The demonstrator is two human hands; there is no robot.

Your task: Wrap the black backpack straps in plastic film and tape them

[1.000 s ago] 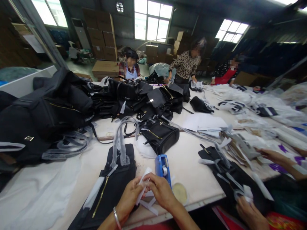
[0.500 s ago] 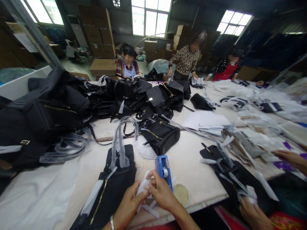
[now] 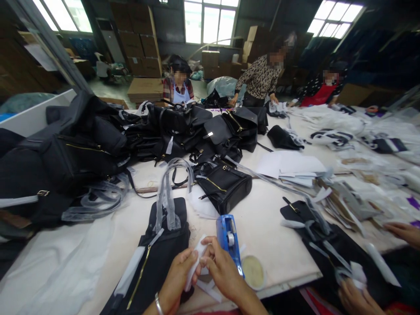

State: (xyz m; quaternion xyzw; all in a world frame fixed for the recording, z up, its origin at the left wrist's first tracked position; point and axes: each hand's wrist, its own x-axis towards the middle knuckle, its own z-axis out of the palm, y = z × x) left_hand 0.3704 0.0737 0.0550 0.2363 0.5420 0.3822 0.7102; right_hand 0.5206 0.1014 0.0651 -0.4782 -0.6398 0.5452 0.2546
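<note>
Between my two hands is a strip of thin white wrapping material (image 3: pixel 196 265), folded narrow. My left hand (image 3: pixel 180 274) pinches it from the left, with a bracelet at the wrist. My right hand (image 3: pixel 220 267) grips its upper end with bent fingers. Left of my hands lies a black backpack (image 3: pixel 164 258) with a gold zipper and straps wrapped in clear film (image 3: pixel 167 197). A blue tape dispenser (image 3: pixel 229 240) stands just beyond my right hand, a round pale-yellow tub (image 3: pixel 252 271) beside it. Loose white strips (image 3: pixel 210 289) lie under my hands.
Black bags (image 3: pixel 78 144) pile up along the left and back. Another black bag (image 3: pixel 223 186) lies mid-table, near stacked white paper sheets (image 3: pixel 288 164). At right, a co-worker's hands (image 3: pixel 356 297) handle a black backpack (image 3: pixel 341 249). Several people work across the table (image 3: pixel 282 236).
My hands stay together on the white strip, their fingers shifting slightly along it. The whole view has swung a little, so the table's things appear further right.
</note>
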